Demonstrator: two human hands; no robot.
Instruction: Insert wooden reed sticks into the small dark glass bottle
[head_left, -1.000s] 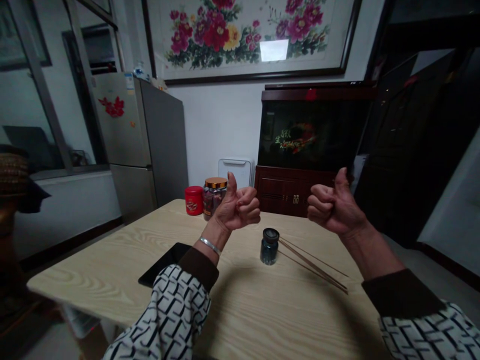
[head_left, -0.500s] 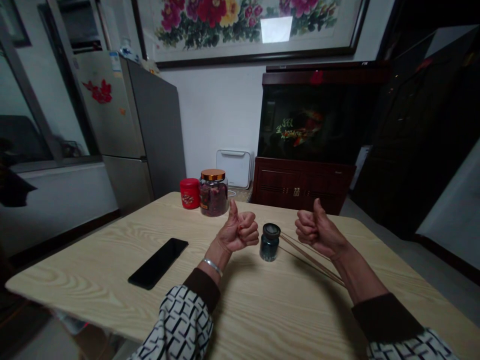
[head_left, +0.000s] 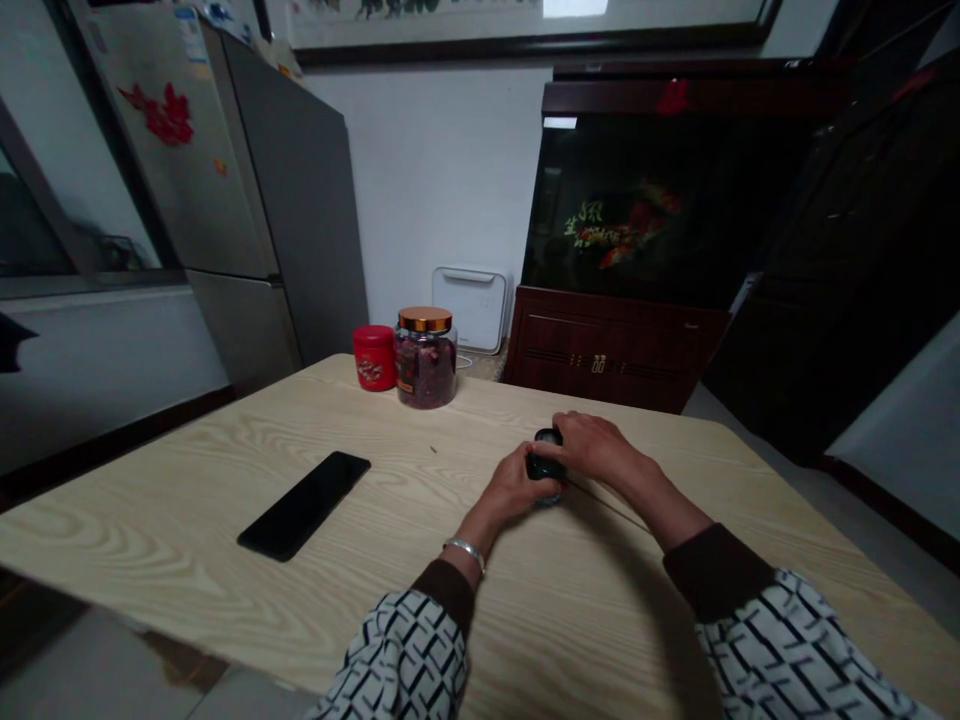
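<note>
While the left hand [head_left: 517,487] encloses the small dark jar [head_left: 541,468] from the left, I record on the head view, my one feed, that the right hand [head_left: 596,447] takes its upper part from the right. The jar stands on the pale wood-grain table [head_left: 187,480], right of centre and toward the far side. Left grip: thumb across the near side, fingers bent around the body, pressed onto the jar. Right grip: thumb and fingers curled together about the dark top. Fingers cover much of it and the light is dim, so I cannot certify whether that top is seated or raised.

A thin stick [head_left: 611,503] lies just right of the jar, running nearward until the right forearm [head_left: 664,500] hides it. On the left a black phone [head_left: 306,507] lies flat, well apart from both hands; a tiny dark fragment [head_left: 433,450] lies between phone and jar. Near the far edge I note a red canister [head_left: 374,358] and, at its right, a large clear jar [head_left: 425,368] with a copper-coloured lid, both upright. A silver bracelet [head_left: 465,548] circles the left wrist.
</note>
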